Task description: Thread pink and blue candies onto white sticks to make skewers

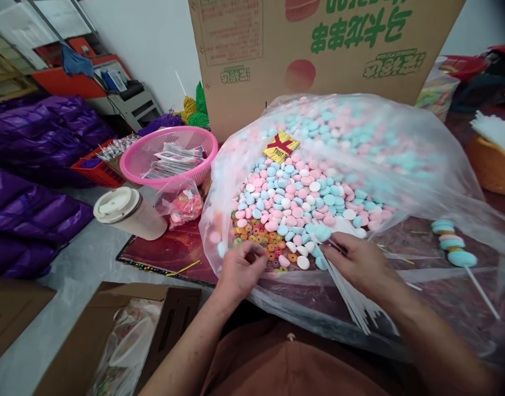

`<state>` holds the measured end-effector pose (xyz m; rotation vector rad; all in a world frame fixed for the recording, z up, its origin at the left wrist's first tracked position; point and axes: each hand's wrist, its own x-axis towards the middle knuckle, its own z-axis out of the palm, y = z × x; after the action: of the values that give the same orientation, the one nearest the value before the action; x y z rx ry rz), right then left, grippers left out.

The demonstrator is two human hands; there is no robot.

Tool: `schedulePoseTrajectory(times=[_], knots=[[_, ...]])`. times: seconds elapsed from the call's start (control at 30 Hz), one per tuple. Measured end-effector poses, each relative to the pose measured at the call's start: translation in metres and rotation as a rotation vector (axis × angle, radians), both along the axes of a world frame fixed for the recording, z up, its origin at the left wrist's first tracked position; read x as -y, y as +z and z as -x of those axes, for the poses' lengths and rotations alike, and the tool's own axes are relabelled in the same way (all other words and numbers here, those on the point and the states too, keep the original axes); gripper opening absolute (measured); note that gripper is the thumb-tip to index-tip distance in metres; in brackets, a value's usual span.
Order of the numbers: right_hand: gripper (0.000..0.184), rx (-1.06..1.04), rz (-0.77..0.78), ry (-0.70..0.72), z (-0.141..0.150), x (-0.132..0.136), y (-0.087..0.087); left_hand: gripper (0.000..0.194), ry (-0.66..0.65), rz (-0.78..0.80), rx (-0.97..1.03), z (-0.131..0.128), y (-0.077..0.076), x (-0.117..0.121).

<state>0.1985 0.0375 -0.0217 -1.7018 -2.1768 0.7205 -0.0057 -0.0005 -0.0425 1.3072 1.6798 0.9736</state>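
Observation:
My left hand (243, 270) is at the front of an opened clear plastic bag (219, 220), thumb and fingertips pinched together over small orange and green ring candies (268, 239). Whatever is between those fingertips is too small to make out. Across from it, my right hand (361, 265) has its fingers closed at the upper ends of a bundle of thin white sticks (351, 297), gripping at least one stick. Pink, blue and white button-shaped candies (297, 192) are heaped behind both hands. To the right lies a candy skewer (452, 242) with stacked blue and pink pieces on a white stick.
A yellow twist-tie packet (281, 147) rests on the candies. On the left stand a pink basket (128, 159) of packets, a lidded cup (131, 212) and a small candy bag (182, 206). A large cardboard box (252, 71) rises behind. An open carton (87, 330) sits lower left.

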Motion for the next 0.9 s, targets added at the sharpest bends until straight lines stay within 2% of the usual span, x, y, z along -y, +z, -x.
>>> schedulePoseTrajectory(times=[0.1, 0.17, 0.23, 0.33, 0.5, 0.63, 0.7, 0.83, 0.9], knots=[[0.029, -0.254, 0.069, 0.19, -0.003, 0.018, 0.008, 0.026, 0.157, 0.119, 0.547, -0.007, 0.001, -0.001], [0.03, -0.284, 0.033, 0.179, 0.003, 0.029, 0.007, 0.03, 0.184, 0.197, 0.714, -0.011, 0.002, 0.0], [0.03, -0.26, -0.013, 0.1, 0.008, 0.032, 0.004, 0.031, 0.237, 0.184, 0.713, -0.012, 0.004, 0.0], [0.031, -0.228, 0.02, 0.055, 0.01, 0.025, -0.001, 0.033, 0.307, 0.107, 0.618, -0.011, 0.006, -0.001], [0.029, -0.259, 0.077, 0.016, 0.018, 0.008, -0.001, 0.034, 0.282, 0.173, 0.627, -0.009, 0.011, -0.002], [0.028, -0.203, 0.067, 0.048, 0.028, 0.005, -0.002, 0.029, 0.269, 0.096, 0.504, -0.004, 0.01, 0.002], [0.03, -0.112, 0.075, 0.052, 0.032, 0.004, -0.003, 0.03, 0.261, 0.079, 0.466, -0.003, 0.01, 0.005], [0.023, 0.258, 0.135, 0.128, 0.034, -0.002, -0.007, 0.032, 0.236, 0.132, 0.476, -0.009, 0.011, 0.011], [0.019, 0.298, 0.148, 0.137, 0.03, -0.007, -0.011, 0.03, 0.201, 0.156, 0.44, -0.011, 0.011, 0.012]])
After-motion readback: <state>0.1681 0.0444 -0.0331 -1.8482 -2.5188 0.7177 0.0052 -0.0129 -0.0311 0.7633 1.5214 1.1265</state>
